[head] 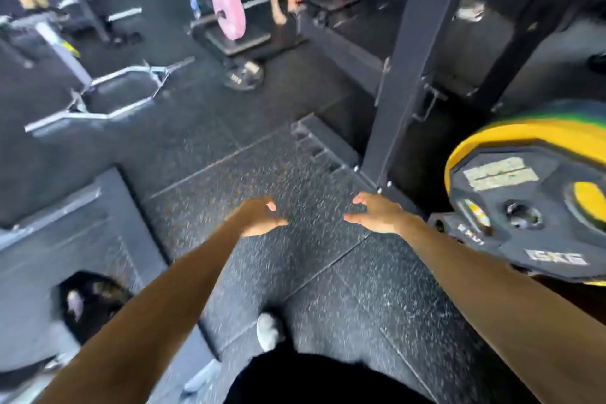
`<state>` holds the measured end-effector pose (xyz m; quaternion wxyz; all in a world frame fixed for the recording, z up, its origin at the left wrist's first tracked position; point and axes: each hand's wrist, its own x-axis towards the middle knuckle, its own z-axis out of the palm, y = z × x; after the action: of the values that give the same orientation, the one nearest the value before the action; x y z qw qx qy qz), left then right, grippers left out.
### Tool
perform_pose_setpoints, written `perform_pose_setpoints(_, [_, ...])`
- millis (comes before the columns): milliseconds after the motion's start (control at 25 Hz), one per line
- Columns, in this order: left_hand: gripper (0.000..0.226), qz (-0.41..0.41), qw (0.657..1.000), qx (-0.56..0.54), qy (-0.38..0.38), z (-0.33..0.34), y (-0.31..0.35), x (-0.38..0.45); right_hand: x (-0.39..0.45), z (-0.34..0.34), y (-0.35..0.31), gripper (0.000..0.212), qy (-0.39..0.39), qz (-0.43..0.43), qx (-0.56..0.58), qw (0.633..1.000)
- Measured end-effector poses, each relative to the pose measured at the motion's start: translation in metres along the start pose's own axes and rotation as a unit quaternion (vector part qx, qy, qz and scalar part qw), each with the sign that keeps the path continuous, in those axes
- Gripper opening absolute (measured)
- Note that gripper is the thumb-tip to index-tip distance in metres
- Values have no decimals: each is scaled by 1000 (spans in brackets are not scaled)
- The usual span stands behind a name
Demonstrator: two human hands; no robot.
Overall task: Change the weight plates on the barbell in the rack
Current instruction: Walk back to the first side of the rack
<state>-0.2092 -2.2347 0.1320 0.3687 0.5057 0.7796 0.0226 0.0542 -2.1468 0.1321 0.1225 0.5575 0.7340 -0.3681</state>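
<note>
Neither grip has anything in it: the left hand (pixel 259 218) and the right hand (pixel 377 213) reach out over the speckled rubber floor (pixel 278 259) at the centre of the frame, fingers spread and loosely bent, grasping nothing and touching nothing.

The task's load sits at the right edge of the frame. A black 15 kg plate (pixel 524 213) faces the camera, with a yellow bumper plate (pixel 537 133) behind it and green and blue rims behind that; a smaller black plate (pixel 459 229) shows just beside its lower left. Whether these ride on the barbell sleeve or a storage peg cannot be told, since the bar itself is out of view. The black rack upright (pixel 403 56) stands just left of them.

The picture is smeared with motion, so the risks are judgements. A grip taken on the 15 kg plate with only one hand, or on its rim off-centre, could let it tip and drop toward the white-socked foot (pixel 269 331) below. Stripping one side fully could unbalance the bar. A hex bar (pixel 108 95) on the floor at upper left is a trip hazard when carrying plates.
</note>
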Motion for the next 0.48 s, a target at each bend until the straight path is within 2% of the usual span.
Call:
perform_pose_setpoints(120, [53, -61, 996, -32, -47, 37, -67, -8, 26, 64, -12, 70, -71, 8, 0, 997])
perform_pose_setpoints(280, [46, -130, 983, -57, -116, 71, -146, -10, 55, 128, -40, 56, -143, 44, -3, 989])
perform_pose_setpoints(400, [37, -146, 976, -77, -144, 79, -183, -6, 77, 153, -59, 51, -181, 62, -29, 981])
perform_pose_setpoints(480, [41, -162, 970, -95, -157, 77, -200, 2, 91, 156, -73, 48, -192, 66, -24, 979])
